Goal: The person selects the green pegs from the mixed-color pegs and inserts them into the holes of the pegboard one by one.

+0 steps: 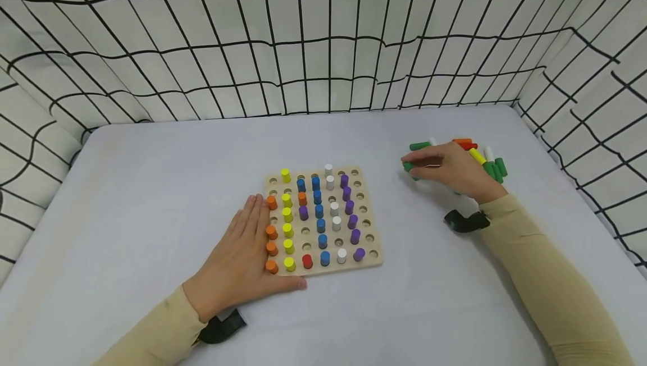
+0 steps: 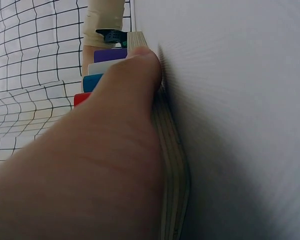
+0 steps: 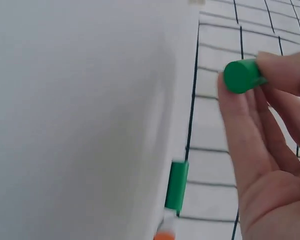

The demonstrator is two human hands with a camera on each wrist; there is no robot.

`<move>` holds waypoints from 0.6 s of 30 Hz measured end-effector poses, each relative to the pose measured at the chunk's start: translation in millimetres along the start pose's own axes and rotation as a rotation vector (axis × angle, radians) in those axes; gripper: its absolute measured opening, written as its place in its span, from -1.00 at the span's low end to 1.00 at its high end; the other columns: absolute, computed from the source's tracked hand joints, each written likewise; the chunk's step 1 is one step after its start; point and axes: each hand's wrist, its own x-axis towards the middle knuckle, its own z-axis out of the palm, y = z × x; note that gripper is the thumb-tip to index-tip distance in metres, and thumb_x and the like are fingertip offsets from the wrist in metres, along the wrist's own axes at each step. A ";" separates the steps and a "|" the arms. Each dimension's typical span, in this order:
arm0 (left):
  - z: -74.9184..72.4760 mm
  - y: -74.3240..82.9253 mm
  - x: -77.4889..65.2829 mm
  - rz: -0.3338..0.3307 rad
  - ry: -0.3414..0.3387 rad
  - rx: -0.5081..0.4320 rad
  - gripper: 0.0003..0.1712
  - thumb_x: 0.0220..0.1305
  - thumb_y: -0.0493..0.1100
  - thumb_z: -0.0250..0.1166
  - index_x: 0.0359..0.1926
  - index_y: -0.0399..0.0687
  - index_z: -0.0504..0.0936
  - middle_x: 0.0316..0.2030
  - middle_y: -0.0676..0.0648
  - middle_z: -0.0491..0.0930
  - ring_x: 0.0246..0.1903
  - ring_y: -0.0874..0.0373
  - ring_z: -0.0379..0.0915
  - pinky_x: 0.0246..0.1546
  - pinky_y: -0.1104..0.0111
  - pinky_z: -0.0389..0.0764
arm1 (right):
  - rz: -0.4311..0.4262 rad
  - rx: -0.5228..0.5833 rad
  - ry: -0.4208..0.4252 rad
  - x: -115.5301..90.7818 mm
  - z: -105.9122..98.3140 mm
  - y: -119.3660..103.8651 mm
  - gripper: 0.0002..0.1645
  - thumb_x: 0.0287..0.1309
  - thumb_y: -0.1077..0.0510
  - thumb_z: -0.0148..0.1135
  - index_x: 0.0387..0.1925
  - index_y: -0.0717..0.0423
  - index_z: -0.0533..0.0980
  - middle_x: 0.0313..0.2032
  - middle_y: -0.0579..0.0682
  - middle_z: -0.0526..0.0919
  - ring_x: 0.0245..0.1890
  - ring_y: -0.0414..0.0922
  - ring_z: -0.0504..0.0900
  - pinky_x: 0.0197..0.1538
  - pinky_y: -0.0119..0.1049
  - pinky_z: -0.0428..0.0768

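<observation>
A square wooden pegboard (image 1: 331,270) lies on the table, with columns of orange, yellow, blue, white and purple pegs and one red peg in its holes. Along its left and near edges rests my left hand (image 1: 242,259), fingers straight, thumb against the near side. In the left wrist view that thumb (image 2: 135,75) touches the board's edge. Right of the board, my right hand (image 1: 452,168) pinches a green peg (image 3: 242,76) between thumb and fingers. The peg appears raised off the table in the right wrist view.
Loose pegs lie around my right hand: a green one (image 1: 419,146), an orange one (image 1: 462,140), a yellow one (image 1: 477,156) and several more green and white. Black wire mesh (image 1: 328,40) backed with white cloth borders the white table (image 1: 151,186).
</observation>
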 end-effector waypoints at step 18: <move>-0.6 -0.9 -1.4 -0.001 0.012 -0.022 0.72 -0.14 0.85 0.14 0.62 -0.39 -0.13 0.66 -0.38 -0.23 0.67 -0.31 -0.31 0.63 -0.18 0.01 | -0.069 0.512 0.064 38.0 38.7 -45.9 -0.58 0.27 0.09 0.45 0.15 0.06 0.67 -0.03 -0.14 0.83 0.02 -0.23 0.79 0.18 -0.48 0.67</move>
